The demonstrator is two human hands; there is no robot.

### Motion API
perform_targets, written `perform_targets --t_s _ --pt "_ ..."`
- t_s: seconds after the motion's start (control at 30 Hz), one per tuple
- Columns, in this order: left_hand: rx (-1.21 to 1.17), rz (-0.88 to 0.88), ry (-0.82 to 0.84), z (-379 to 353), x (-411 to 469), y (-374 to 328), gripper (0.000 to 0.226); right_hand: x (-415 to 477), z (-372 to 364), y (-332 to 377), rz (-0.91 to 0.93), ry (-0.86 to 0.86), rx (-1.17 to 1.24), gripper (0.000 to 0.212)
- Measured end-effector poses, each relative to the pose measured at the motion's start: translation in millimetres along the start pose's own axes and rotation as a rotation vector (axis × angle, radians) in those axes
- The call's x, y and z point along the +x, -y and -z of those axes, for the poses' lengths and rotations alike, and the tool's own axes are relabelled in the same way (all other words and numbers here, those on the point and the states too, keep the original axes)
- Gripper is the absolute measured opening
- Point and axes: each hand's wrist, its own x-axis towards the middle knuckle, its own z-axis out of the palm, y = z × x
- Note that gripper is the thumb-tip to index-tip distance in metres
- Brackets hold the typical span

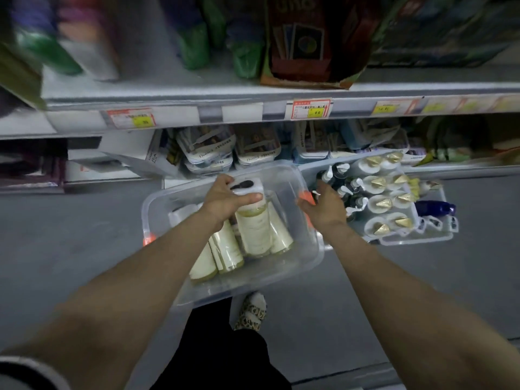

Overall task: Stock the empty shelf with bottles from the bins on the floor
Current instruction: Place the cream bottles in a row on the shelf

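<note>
A clear plastic bin [304, 266] with orange latches stands on the floor below me and holds several pale yellow bottles [225, 251] with white labels. My left hand [225, 199] grips the top of one upright pale bottle [253, 232] in this bin. My right hand [323, 205] reaches over the bin's right rim toward the second bin [416, 240], which holds pump bottles [342, 178] and white bottles with gold caps [380, 204]. Its fingers curl among the pump bottles; whether they hold one is hidden.
A dark blue bottle [434, 208] lies at the second bin's right edge. The shelf [253, 108] in front carries price tags, with a card-game box [304, 40] above and packaged goods [208, 153] on the lower shelf. My foot [250, 311] stands on the grey floor.
</note>
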Motion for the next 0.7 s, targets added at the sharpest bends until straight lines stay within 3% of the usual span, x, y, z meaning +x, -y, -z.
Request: perform_targets --t_s 0.07,0.17,0.27,0.5,0.7 --pt "0.029 -0.072 -0.01 11 -21 -31 0.094 -21 11 10 0.039 0.17 0.145 0.069" --pt "0.087 -0.208 -0.024 28 -62 -85 0.087 -54 33 29 0.127 0.476 0.331 0.076" --pt "0.072 -0.346 -0.056 48 -112 -141 0.086 -82 59 59 0.252 0.56 0.39 0.073" --pt "0.022 -0.65 -0.199 96 -228 -248 0.065 -140 121 147 0.566 0.512 0.576 0.068" --pt "0.102 -0.937 -0.343 140 -298 -313 0.071 -181 165 239 0.74 0.252 0.577 0.069"
